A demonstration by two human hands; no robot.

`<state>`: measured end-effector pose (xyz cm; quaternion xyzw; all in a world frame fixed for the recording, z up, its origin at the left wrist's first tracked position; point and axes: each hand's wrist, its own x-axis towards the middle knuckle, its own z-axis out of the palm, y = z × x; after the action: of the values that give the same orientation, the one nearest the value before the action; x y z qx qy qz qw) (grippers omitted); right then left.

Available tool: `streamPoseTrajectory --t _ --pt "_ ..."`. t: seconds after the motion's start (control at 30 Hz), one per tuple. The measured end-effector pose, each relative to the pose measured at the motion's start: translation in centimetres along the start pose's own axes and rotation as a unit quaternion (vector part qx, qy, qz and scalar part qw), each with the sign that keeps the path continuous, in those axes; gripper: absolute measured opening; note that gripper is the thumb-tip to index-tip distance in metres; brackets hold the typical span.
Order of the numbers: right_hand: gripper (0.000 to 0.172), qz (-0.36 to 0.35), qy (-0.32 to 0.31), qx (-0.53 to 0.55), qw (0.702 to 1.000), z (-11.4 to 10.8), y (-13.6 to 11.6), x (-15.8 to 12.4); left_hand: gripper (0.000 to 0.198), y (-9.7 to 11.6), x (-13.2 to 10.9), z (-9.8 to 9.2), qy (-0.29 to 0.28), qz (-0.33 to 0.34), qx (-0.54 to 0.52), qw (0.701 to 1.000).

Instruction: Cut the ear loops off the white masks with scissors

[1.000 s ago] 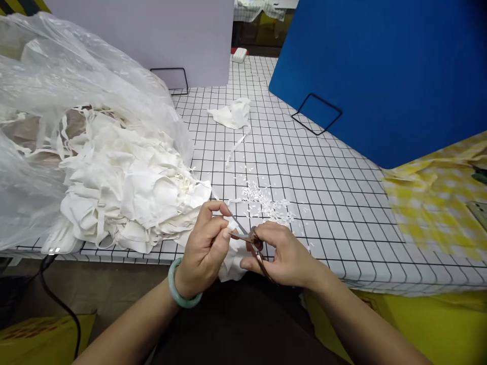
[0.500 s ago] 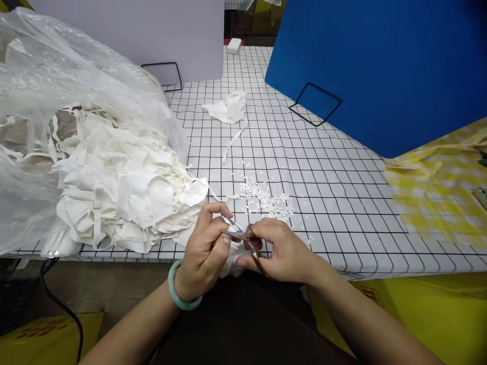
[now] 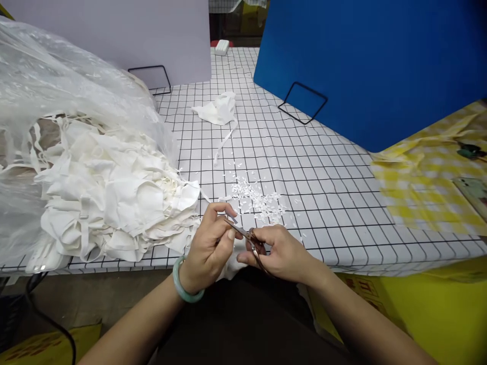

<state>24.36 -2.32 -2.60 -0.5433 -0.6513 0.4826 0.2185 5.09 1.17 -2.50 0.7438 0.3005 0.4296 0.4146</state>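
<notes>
My right hand (image 3: pixel 279 252) grips a pair of brown-handled scissors (image 3: pixel 248 235), whose blades point left and look nearly closed beside my left fingers. My left hand (image 3: pixel 208 251), with a green bangle at its wrist, pinches a white fabric piece (image 3: pixel 230 266) that hangs at the table edge between my hands. Most of that cloth is hidden by my fingers. Just beyond the hands lie many tiny white snippets (image 3: pixel 258 200). Left of my left hand spreads a heap of white fabric pieces with straps (image 3: pixel 122 187), spilling from a clear plastic bag (image 3: pixel 76 66).
A single white strapped piece (image 3: pixel 218 109) lies farther back on the checked tablecloth (image 3: pixel 323 203). A pale panel (image 3: pixel 152 35) and a blue panel (image 3: pixel 361 66) stand behind, with wire stands. Yellow checked cloth (image 3: pixel 414 187) lies at right. A white power strip (image 3: pixel 47 256) sits front left.
The scissor blades have gone from spread apart to nearly closed. Both hands stay close together, still holding the cloth and scissors. The whole view has shifted slightly.
</notes>
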Motion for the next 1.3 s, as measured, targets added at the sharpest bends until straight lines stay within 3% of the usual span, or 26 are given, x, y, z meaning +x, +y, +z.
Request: streamPoseTrajectory --t 0.23,0.57,1.3 --pt "0.046 0.111 0.032 0.075 0.991 -0.8 2.3 -1.7 0.027 -1.9 2.6 2.6 -0.089 0.008 -0.049 0.995" --pt "0.038 0.059 0.081 -0.029 0.995 -1.4 2.1 -1.8 0.033 -1.7 2.8 2.6 -0.091 -0.059 -0.099 0.989" --pt "0.051 0.035 0.103 -0.008 0.994 -0.4 2.3 -1.5 0.026 -1.8 2.0 2.7 -0.071 -0.008 -0.078 0.994"
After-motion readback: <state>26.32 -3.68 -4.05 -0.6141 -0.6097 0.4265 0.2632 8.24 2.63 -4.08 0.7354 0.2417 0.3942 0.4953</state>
